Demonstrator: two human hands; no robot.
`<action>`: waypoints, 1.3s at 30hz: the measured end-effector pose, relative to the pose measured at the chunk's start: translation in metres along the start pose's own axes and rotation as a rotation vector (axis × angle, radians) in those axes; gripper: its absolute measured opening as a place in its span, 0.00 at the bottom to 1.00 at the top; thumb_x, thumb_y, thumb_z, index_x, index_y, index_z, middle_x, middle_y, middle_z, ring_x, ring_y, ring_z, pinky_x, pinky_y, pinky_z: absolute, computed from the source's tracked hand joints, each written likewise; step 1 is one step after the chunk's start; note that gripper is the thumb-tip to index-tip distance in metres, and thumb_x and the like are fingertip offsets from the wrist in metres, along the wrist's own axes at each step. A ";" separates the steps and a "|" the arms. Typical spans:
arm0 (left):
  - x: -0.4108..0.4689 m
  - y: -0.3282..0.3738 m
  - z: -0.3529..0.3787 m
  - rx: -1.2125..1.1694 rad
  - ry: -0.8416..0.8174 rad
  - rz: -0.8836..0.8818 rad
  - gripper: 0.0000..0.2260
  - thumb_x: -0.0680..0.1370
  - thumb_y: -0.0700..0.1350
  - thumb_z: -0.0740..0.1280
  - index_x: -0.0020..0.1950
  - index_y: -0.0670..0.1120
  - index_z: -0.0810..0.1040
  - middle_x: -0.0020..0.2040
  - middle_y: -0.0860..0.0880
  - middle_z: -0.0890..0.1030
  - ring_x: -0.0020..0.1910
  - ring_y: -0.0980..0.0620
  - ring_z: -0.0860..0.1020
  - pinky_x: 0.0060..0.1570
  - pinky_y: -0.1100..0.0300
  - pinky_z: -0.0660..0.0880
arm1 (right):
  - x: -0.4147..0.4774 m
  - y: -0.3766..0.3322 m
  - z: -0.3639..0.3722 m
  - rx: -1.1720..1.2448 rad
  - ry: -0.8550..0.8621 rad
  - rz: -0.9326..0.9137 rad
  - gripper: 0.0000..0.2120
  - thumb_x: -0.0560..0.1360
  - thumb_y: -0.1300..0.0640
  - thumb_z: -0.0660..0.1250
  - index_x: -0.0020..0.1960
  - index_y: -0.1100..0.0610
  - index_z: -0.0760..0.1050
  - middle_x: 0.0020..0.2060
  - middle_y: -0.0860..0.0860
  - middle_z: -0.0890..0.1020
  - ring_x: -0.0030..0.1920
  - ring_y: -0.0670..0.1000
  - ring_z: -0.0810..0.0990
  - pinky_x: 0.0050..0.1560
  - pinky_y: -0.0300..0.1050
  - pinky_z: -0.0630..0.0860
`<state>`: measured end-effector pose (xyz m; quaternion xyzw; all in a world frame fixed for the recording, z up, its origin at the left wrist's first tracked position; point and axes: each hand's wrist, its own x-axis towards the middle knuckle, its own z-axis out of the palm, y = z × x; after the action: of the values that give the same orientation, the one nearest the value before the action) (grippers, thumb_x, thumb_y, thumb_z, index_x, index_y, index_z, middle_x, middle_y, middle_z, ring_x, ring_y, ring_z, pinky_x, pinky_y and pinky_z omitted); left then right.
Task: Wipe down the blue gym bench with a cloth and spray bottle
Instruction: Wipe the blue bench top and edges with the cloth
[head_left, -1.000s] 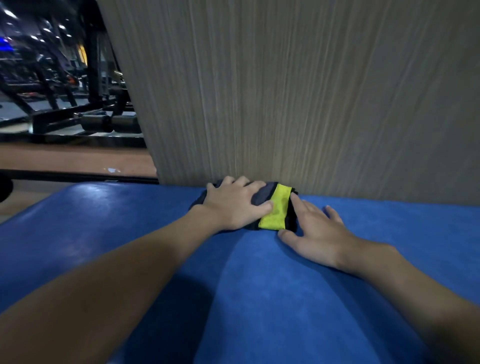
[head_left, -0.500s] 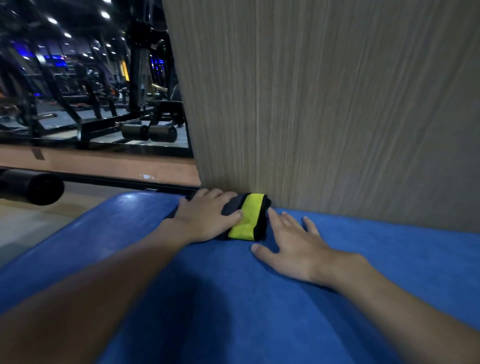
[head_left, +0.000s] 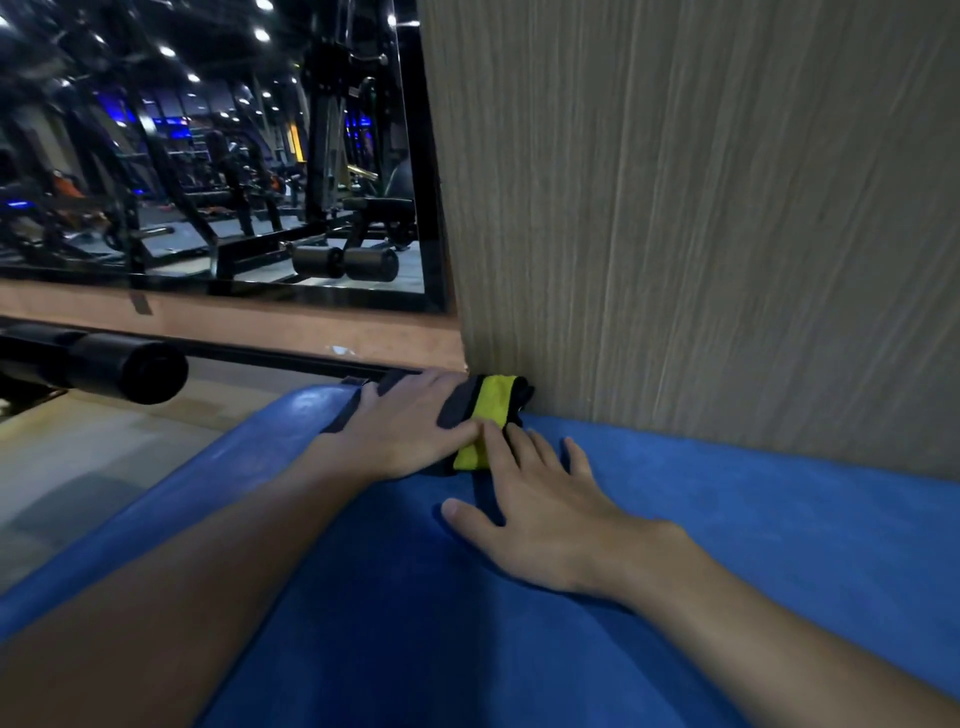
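The blue gym bench (head_left: 519, 649) fills the lower part of the head view. A folded cloth (head_left: 491, 410), dark grey with a yellow band, lies at the bench's far end against the wooden wall. My left hand (head_left: 410, 431) lies flat on the cloth, fingers straight, pressing it onto the padding. My right hand (head_left: 540, 514) rests flat on the bench just right of the cloth, and its fingertips touch the cloth's near edge. No spray bottle is in view.
A wood-grain wall (head_left: 701, 208) rises right behind the bench. To the left is a mirror (head_left: 218, 156) reflecting gym machines. A black padded roller (head_left: 114, 366) juts in at the left above the floor. The bench's left edge (head_left: 223, 467) drops to the floor.
My left hand has slid the cloth leftwards along the wall toward the bench's left corner. My right hand followed beside it. The view has swung left, showing more of the mirror.
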<state>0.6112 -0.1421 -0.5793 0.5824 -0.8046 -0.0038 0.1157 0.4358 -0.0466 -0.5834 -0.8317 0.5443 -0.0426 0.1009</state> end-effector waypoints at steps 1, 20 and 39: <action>0.002 -0.005 0.000 -0.001 -0.004 -0.009 0.32 0.76 0.69 0.53 0.77 0.56 0.62 0.74 0.56 0.67 0.73 0.51 0.65 0.69 0.33 0.58 | 0.003 -0.003 0.002 -0.004 0.000 -0.011 0.43 0.79 0.31 0.47 0.80 0.53 0.31 0.81 0.56 0.43 0.80 0.55 0.41 0.76 0.64 0.38; 0.046 -0.077 -0.006 -0.002 -0.142 -0.309 0.38 0.68 0.76 0.47 0.73 0.60 0.67 0.74 0.48 0.71 0.71 0.40 0.68 0.68 0.33 0.62 | 0.031 -0.018 0.005 -0.116 -0.074 -0.010 0.40 0.77 0.29 0.42 0.78 0.47 0.28 0.81 0.55 0.42 0.80 0.57 0.37 0.76 0.65 0.37; 0.013 -0.110 -0.026 -0.095 -0.109 -0.559 0.40 0.66 0.77 0.52 0.76 0.64 0.62 0.78 0.46 0.63 0.74 0.35 0.63 0.69 0.36 0.64 | 0.046 -0.077 0.018 -0.125 -0.132 -0.134 0.34 0.75 0.26 0.46 0.77 0.37 0.48 0.81 0.56 0.42 0.80 0.59 0.37 0.74 0.69 0.35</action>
<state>0.7155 -0.1861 -0.5672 0.7744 -0.6169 -0.1046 0.0939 0.5269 -0.0567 -0.5861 -0.8719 0.4811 0.0397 0.0815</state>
